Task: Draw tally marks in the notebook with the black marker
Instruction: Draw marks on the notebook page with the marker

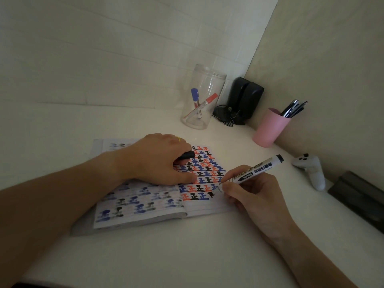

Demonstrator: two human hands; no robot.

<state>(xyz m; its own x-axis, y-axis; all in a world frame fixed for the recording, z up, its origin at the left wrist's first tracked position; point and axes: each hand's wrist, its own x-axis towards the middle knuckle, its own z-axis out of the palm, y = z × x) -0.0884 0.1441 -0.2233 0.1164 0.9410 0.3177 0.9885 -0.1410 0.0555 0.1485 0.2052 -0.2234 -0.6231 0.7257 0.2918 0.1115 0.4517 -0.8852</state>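
Open lined paper notebook lying flat on white table, right page filled with rows of black, blue and red tally marks. Right hand closed around white-barrelled black marker, tip at 9 o'clock of fingers, near last black mark. Left hand pressing page, fingers curled around small black marker cap. At 12 o'clock, clear plastic jar.

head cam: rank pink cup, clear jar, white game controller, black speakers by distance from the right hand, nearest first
1. White game controller: right of the right hand, by the wall.
2. Pink cup: behind the hand, holding pens.
3. Black speakers: back corner.
4. Clear jar: back, left of the speakers, holding blue and red markers.
Speakers and jar are close; ranking tentative.
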